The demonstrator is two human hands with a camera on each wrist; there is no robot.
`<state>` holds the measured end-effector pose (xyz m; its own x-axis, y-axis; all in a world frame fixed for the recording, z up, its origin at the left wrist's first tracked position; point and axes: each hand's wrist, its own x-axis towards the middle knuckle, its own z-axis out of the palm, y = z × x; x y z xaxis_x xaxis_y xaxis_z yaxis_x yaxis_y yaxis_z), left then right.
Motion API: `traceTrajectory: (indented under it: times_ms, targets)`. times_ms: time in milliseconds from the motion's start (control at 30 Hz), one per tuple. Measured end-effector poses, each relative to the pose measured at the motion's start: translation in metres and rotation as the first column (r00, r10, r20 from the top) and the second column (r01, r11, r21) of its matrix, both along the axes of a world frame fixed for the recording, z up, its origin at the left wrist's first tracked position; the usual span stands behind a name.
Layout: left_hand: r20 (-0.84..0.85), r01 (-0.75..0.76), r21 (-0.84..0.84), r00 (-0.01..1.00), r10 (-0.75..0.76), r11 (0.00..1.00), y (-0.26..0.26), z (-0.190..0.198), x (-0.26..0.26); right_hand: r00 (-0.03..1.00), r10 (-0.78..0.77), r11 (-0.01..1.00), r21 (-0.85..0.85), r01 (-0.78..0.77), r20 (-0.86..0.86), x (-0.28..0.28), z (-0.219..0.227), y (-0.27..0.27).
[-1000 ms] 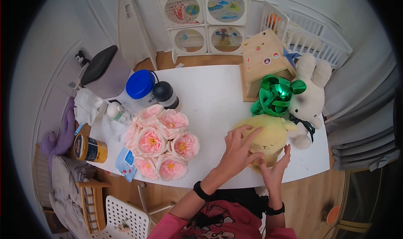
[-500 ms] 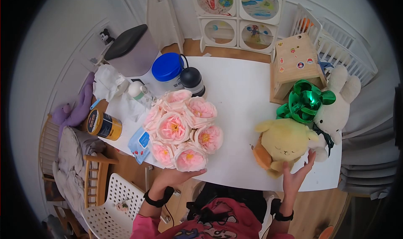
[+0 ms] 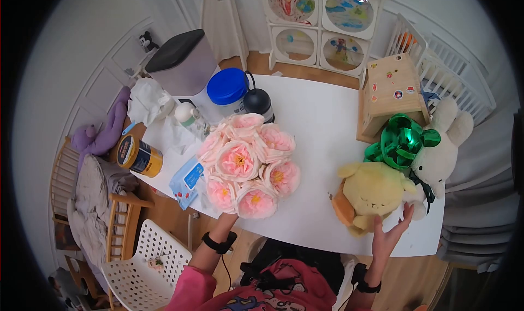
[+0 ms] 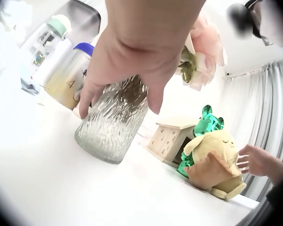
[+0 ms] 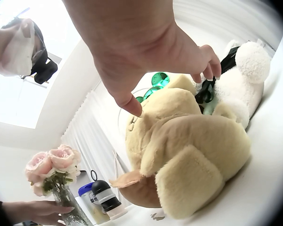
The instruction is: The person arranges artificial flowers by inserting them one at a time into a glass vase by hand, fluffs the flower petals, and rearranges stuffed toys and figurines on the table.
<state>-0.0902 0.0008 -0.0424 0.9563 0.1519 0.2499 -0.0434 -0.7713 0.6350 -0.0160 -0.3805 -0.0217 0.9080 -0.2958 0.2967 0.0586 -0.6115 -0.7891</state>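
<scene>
My left hand (image 4: 137, 54) grips a ribbed clear glass vase (image 4: 111, 129), its fingers and thumb around the upper part. Pale pink flowers (image 3: 240, 161) fill the vase and hide most of that hand in the head view. At the right of the table, a yellow plush toy (image 3: 372, 190) with an orange-brown part sits upright. Beside its lower right stands my right hand (image 3: 388, 239), fingers spread and relaxed; in the right wrist view the thumb (image 5: 132, 106) is at the toy's face, and whether it presses there I cannot tell.
Behind the yellow toy are a shiny green bear (image 3: 403, 139), a white plush rabbit (image 3: 434, 161) and a wooden house (image 3: 393, 87). Around the flowers stand a blue-lidded tub (image 3: 226, 87), a black-topped bottle (image 3: 258, 103), a wipes pack (image 3: 187, 182) and a yellow tub (image 3: 140, 155).
My left hand has left the yellow toy, moved left to the flowers and taken hold of the vase. The right hand stays beside the toy. The head view has shifted left.
</scene>
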Motion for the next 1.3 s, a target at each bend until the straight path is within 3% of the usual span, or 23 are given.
traceTrajectory:
  times_ms: [100, 300, 533, 1100, 1233, 1300]
  targets:
    - [0.037, 0.010, 0.011, 0.999, -0.011, 1.000, -0.009, -0.008, 0.004, 1.000, 0.003, 1.000, 0.011, -0.003, -0.015, 0.000, -0.002, -0.002]
    - [0.121, 0.022, 0.024, 0.992, -0.025, 0.999, -0.051, -0.022, 0.062, 1.000, 0.012, 1.000, -0.023, -0.012, -0.011, 0.001, -0.003, -0.006]
    - [0.227, 0.082, 0.022, 0.970, -0.085, 0.996, -0.100, -0.021, 0.159, 1.000, 0.019, 0.999, -0.027, -0.019, -0.016, 0.000, -0.002, -0.007]
    - [0.402, 0.212, 0.068, 0.888, -0.221, 0.975, -0.108, -0.044, 0.237, 0.998, 0.049, 0.996, -0.067, -0.052, -0.045, -0.005, 0.000, -0.003]
    - [0.400, 0.227, 0.043, 0.888, -0.225, 0.973, -0.111, -0.046, 0.242, 0.996, 0.058, 0.997, -0.057, -0.061, -0.067, -0.005, 0.000, -0.001]
    - [0.318, 0.239, -0.019, 0.922, -0.220, 0.971, -0.113, -0.045, 0.244, 0.997, 0.053, 0.998, -0.039, -0.055, -0.060, -0.005, 0.002, 0.001]
